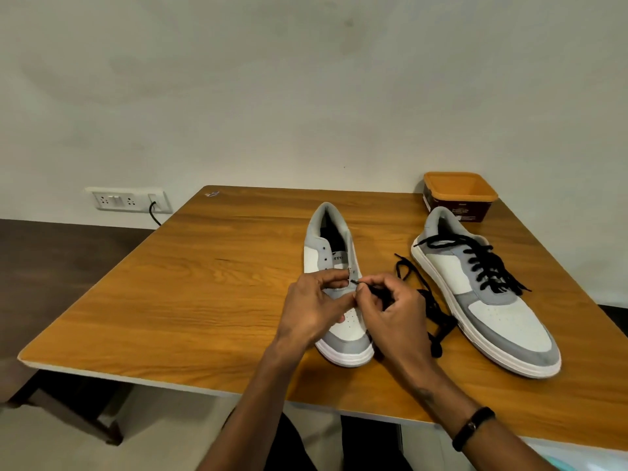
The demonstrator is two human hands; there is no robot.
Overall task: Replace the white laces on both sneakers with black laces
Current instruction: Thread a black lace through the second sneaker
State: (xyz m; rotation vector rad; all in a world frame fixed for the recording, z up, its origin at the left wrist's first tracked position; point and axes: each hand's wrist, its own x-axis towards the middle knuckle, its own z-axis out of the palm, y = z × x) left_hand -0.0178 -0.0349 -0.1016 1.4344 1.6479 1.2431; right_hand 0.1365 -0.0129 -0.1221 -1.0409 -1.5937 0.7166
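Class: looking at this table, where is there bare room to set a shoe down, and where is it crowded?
Free: the wide stretch of table left of the unlaced sneaker, out to the left edge, and the strip behind it toward the wall. Crowded: the right side, where the loose black lace, the laced sneaker, the orange tub and both hands sit close together.

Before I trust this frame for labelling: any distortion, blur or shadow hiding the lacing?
Head view: wide-angle bending bows the table edges; lighting soft and even, no glare; the hands shade the near sneaker slightly; the black lace tip between left hand and right hand looks small, slightly soft; the laced sneaker is sharp.
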